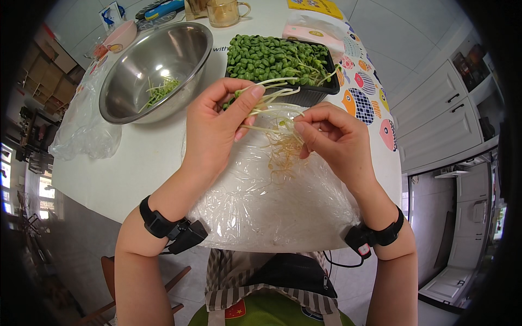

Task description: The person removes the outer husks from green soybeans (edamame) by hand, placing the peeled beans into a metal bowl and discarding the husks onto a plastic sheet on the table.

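A small bunch of pale-stemmed sprouts (273, 98) is pinched in my left hand (220, 116), stems pointing right and leaves tucked by the fingers. My right hand (336, 136) pinches the stem ends between thumb and forefinger. Below them a tangle of thin brownish roots (284, 153) lies over a clear plastic sheet (261, 203). Just behind my hands stands a black plastic tray (333, 86) densely packed with green sprouts (265, 57); a few lean over at its right end. Cut or picked sprouts (161, 93) lie inside a stainless steel bowl (126, 77) at left.
A crumpled plastic bag (87, 136) lies left of the bowl. Behind are a pink bowl (121, 36), an amber glass mug (223, 14), a tissue pack (314, 34) and a yellow booklet (316, 7). The tablecloth (365, 95) has a fish print. A wooden chair (108, 275) stands below left.
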